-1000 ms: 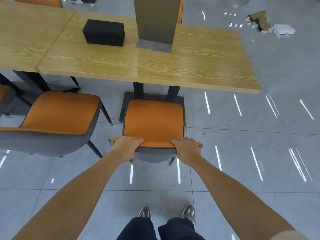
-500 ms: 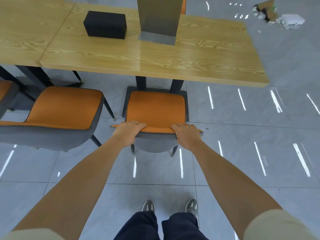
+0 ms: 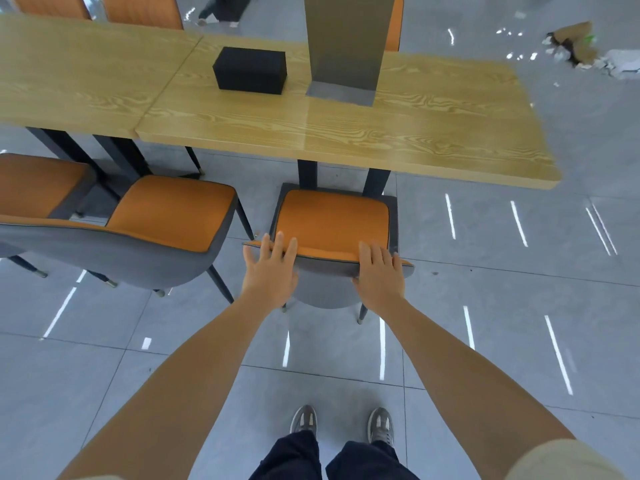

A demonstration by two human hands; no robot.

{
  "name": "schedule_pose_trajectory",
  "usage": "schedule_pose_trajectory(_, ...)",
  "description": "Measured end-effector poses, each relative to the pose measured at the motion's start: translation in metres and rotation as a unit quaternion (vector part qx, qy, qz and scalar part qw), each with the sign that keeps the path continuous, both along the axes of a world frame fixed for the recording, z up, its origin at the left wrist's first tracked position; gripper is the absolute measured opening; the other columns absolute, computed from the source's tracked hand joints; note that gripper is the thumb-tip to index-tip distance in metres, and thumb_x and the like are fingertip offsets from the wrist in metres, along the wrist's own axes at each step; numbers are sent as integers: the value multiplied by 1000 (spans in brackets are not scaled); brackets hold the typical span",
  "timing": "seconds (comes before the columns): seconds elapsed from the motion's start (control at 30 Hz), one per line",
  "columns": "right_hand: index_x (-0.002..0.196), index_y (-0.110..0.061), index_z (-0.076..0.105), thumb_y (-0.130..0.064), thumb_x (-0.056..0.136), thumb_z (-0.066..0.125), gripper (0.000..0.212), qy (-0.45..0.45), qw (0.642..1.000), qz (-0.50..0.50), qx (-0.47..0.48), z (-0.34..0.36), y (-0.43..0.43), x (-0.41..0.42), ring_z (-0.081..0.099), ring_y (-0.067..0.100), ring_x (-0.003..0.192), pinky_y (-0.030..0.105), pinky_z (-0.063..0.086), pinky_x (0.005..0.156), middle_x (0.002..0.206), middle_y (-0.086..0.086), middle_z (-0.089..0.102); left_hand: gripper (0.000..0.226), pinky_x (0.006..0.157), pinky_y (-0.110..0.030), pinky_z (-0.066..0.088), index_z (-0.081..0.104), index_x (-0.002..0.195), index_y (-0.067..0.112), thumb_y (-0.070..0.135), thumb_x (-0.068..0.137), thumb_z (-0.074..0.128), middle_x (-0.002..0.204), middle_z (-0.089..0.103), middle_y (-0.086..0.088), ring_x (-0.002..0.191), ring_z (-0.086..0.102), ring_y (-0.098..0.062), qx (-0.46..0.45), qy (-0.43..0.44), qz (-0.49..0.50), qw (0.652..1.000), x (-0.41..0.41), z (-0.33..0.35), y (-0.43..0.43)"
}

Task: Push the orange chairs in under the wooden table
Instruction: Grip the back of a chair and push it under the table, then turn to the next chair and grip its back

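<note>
Both hands are flat here, no grabbing going on: the left hand [image 3: 270, 271] has its fingers straight and fanned out over the top edge of the orange chair [image 3: 332, 220], and the right hand [image 3: 379, 273] lies on that same back edge with fingers straight and closer together. The chair's in the middle of the frame, seat front right up at the near edge of the wooden table [image 3: 346, 133] by the dark table legs [image 3: 307, 174], with most of the seat out in the open. A second orange chair [image 3: 173, 216] sits to its left, well out from the table. Up on the tabletop there's a black box [image 3: 249, 71] and a grey upright panel [image 3: 343, 46] just right of it. Grey shoes [image 3: 304, 419] show at the bottom on the grey tile floor [image 3: 519, 306].
</note>
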State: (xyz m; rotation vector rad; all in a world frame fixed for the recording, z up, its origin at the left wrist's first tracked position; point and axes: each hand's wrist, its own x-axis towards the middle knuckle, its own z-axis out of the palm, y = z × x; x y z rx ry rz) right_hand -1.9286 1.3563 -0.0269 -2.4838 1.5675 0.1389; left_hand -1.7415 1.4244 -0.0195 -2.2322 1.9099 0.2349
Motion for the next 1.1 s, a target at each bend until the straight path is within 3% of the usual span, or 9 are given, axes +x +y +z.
schedule_pose_trajectory(0.1, 147, -10, 0, -39, 95, 43, 72, 9, 999, 34, 6, 2, 7, -15, 6, 30, 145, 47, 9, 117, 157, 13, 4, 65, 114, -57, 10, -8, 146, 13, 41, 98, 26, 157, -4, -15, 145, -3, -33, -12, 6, 10, 1000, -23, 3, 3)
schedule_pose_trajectory(0.3, 144, -13, -18, -46, 96, 34, 78, -1, 999, 25, 23, 16, 9, -73, -12, 29, 144, 45, -1, 117, 156, 12, -17, 67, 114, -58, 7, -9, 146, 19, 48, 96, 24, 158, -8, -11, 145, -7, -31, -62, 23, -15, 998, -93, 17, -20)
schedule_pose_trajectory(0.5, 144, -14, -19, -50, 95, 31, 79, -35, 999, 9, -2, 46, -20, -173, -13, 30, 144, 43, -3, 117, 156, 11, -18, 68, 113, -59, 8, -10, 146, 24, 52, 95, 25, 158, -9, -7, 145, -7, -30, -92, 29, -58, 994, -187, 35, -67)
schedule_pose_trajectory(0.63, 142, -15, -24, -47, 95, 36, 82, -37, 998, -44, -3, 57, -48, -246, -13, 31, 144, 43, -1, 117, 155, 11, -21, 66, 112, -60, 12, -6, 147, 24, 52, 95, 25, 158, -5, -7, 145, -4, -31, -105, 14, -94, 990, -247, 40, -106)
schedule_pose_trajectory(0.8, 137, -18, -31, -47, 96, 33, 82, -53, 993, -105, 11, 57, -87, -321, -18, 28, 143, 41, -5, 117, 154, 9, -26, 67, 113, -58, 11, -13, 145, 24, 52, 95, 20, 158, -11, -7, 145, -10, -30, -94, -1, -135, 986, -316, 39, -166)
schedule_pose_trajectory(1.1, 140, -16, -27, -50, 96, 30, 80, -29, 989, -144, -5, 46, -235, -418, -17, 28, 143, 42, -4, 117, 154, 10, -25, 67, 113, -59, 10, -16, 145, 22, 53, 95, 16, 157, -13, -10, 145, -9, -33, -95, 1, -179, 979, -416, 26, -330)
